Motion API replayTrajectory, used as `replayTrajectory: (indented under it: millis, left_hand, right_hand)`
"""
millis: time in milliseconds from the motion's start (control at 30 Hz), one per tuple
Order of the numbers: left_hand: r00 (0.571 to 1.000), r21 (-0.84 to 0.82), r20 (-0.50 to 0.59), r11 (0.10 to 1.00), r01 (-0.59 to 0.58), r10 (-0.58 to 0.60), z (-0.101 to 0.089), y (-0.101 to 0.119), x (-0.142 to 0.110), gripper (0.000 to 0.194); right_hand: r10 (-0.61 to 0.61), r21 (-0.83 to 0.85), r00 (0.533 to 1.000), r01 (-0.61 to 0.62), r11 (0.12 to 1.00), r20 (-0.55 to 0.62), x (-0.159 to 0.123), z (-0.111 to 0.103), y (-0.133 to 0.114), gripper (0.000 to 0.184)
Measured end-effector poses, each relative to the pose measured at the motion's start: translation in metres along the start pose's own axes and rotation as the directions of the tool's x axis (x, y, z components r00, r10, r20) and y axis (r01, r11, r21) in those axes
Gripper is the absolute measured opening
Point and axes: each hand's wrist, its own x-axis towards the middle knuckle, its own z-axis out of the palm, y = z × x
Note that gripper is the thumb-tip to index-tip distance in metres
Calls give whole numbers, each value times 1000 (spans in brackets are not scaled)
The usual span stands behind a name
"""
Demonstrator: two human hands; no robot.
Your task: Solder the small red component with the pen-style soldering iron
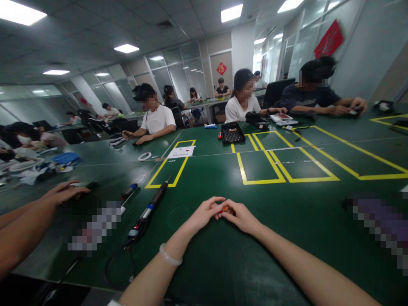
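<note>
My left hand (206,213), with a pale bangle on its wrist, meets my right hand (240,216) just above the green table (204,263). The fingers of both are bent and closed round a small red and orange object (225,209). Most of it is hidden by the fingers, so its kind cannot be made out. To the left of my hands a corded electric screwdriver (149,210) lies on the table with its bit pointing away from me.
Yellow tape outlines (264,182) mark the table ahead. A black compartment tray (233,133), a white paper sheet (181,152) and a white cable coil (144,156) lie farther off. A co-worker's hands (68,191) reach in at left. Other people sit across the table.
</note>
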Motion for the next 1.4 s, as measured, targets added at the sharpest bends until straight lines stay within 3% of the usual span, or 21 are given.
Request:
replayTrajectory:
  millis: [133,267,400,633,900,1000,1100,1233,1333,1400]
  left_hand:
    - [988,187,-91,977,-103,121,-1,1,-3,35]
    - [971,313,-57,928,-203,232,1,7,-9,30]
    - [955,408,-61,880,-242,291,5,10,-11,25]
    - [954,452,-126,872,-189,273,0,4,-11,23]
    - [964,479,-132,866,-140,229,-10,9,-19,23]
    - [953,607,-206,793,-56,224,-32,8,-37,35]
    - [929,741,-297,667,78,222,-70,-3,-66,47]
    - [846,800,-488,498,335,214,-130,-38,-115,65]
    - [782,736,-617,418,533,89,-166,-70,-154,88]
    - [758,683,-652,423,595,-14,-181,-87,-176,96]
  right_hand:
    - [56,-26,997,-57,998,-57,1,-3,4,18]
    - [77,-47,992,-82,995,-104,3,-6,11,29]
    - [83,-31,995,-85,996,-61,3,-5,15,31]
    - [76,115,994,-66,991,-83,2,-3,14,25]
    - [76,74,995,-71,995,-68,3,-3,10,19]
    - [102,61,992,-98,993,-72,3,-3,13,19]
    - [108,63,992,-104,993,-66,3,-2,15,20]
    - [100,64,993,-96,993,-64,3,-2,15,20]
    - [93,65,994,-89,994,-61,3,-1,16,19]
    - [94,69,994,-90,994,-56,3,-1,17,19]
